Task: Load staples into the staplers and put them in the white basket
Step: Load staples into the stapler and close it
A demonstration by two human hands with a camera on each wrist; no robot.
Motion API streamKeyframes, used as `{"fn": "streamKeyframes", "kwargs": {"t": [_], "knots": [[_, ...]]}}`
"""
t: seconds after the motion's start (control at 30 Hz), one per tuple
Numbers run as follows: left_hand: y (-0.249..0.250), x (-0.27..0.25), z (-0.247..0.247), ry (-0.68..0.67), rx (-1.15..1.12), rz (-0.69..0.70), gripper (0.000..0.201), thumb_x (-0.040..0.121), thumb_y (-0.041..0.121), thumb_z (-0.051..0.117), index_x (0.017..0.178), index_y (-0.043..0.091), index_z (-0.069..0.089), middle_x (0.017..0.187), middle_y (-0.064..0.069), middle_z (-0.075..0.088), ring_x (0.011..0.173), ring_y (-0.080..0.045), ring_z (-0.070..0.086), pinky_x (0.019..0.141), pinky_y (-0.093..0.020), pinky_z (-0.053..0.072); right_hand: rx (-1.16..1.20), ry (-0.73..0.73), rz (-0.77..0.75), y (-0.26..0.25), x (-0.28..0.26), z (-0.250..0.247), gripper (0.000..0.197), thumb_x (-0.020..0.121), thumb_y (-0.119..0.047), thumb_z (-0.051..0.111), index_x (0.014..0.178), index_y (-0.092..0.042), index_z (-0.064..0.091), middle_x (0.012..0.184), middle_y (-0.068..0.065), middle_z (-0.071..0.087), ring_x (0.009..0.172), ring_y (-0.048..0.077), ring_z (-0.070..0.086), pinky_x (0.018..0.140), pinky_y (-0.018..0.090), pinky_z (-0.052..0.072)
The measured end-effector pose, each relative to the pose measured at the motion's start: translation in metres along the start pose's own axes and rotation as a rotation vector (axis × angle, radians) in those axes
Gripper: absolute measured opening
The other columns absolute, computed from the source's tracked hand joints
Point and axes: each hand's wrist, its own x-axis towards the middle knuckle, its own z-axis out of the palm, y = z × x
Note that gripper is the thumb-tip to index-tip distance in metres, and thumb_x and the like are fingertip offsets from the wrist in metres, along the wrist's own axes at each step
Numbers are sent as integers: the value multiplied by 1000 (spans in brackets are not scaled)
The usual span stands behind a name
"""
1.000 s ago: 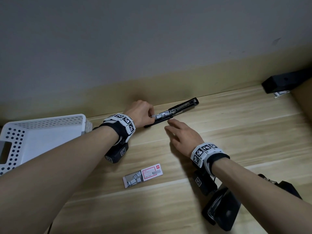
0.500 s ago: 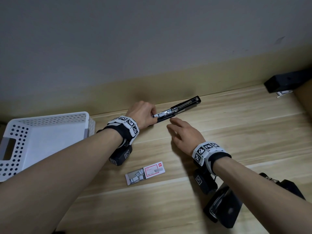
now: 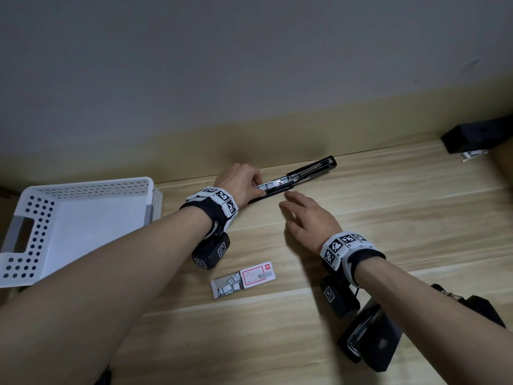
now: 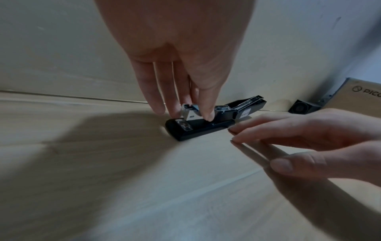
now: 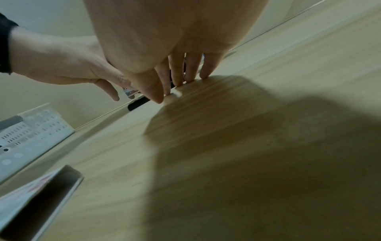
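I see the L hand (image 3: 241, 184) reaching fwd to the black stapler (image 3: 298, 179), which lies opened out flat on the wooden worktop (image 3: 388, 218) right against the wall. L grip is clamped: thumb and fingertips (image 4: 208, 116) pinch the metal magazine (image 4: 190, 112) at the stapler's near end, wrist level, remaining fingers pointing down beside it. The stapler's lid is swung back, away from the L grip, toward the wall.

R hand (image 3: 308, 220) sits just right of that grip, palm down, fingers straight and apart, holding nothing; its fingertips (image 5: 178, 83) rest on the worktop just beside the stapler base. Can't tell if they touch it.

White basket (image 3: 83, 218) is well left of the L grip, behind the forearm. Staple box (image 3: 243, 279), drawer slid open w/ loose strips, lies near both wrists, between the forearms. A second black stapler (image 3: 369, 337) lies under the R forearm.
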Motion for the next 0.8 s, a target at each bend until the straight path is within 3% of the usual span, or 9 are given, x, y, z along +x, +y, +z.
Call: {"fn": "streamKeyframes", "kwargs": {"t": [0.1,0.2,0.33,0.47,0.63,0.8], "knots": [[-8,-18,-4,19,-4,-22,22,80,35,76,99,26,69,93,10,69,87,-17,64,71,-30,50,-9,-47,30,-6,-1,-3,51,90,-24,56,141,-22,48,157,-5,30,141,17,33,109,31,35],[-21,-54,-8,130,-64,-45,22,81,25,71,102,26,67,103,10,65,93,-15,60,77,-31,50,45,-48,59,-21,-4,-7,40,93,-28,57,132,-21,56,151,-3,38,134,19,42,103,32,40],[-37,-117,0,158,-160,-47,18,83,28,73,100,26,67,103,12,57,88,-8,58,79,-32,49,81,-8,-19,-51,-22,-5,23,92,-33,58,108,-21,68,116,-4,58,109,15,53,87,35,48],[-47,-179,27,120,-201,-71,8,86,28,71,91,28,65,97,15,56,85,-5,57,77,-31,52,28,-95,-122,-87,-49,7,10,88,-33,62,91,-26,70,92,-11,57,95,12,51,79,34,46],[-55,-222,69,141,-195,-30,2,87,28,67,87,30,67,91,14,54,84,-10,57,70,-34,51,-60,-162,-192,-116,-67,36,13,89,-33,64,97,-25,70,88,-10,53,91,14,50,70,31,42],[-68,-230,94,196,-377,-54,14,84,17,72,98,18,70,96,10,56,86,-10,60,84,-35,53,-89,-164,-162,-128,-69,61,17,90,-31,62,103,-25,71,97,-1,59,97,21,55,73,39,50]]}}
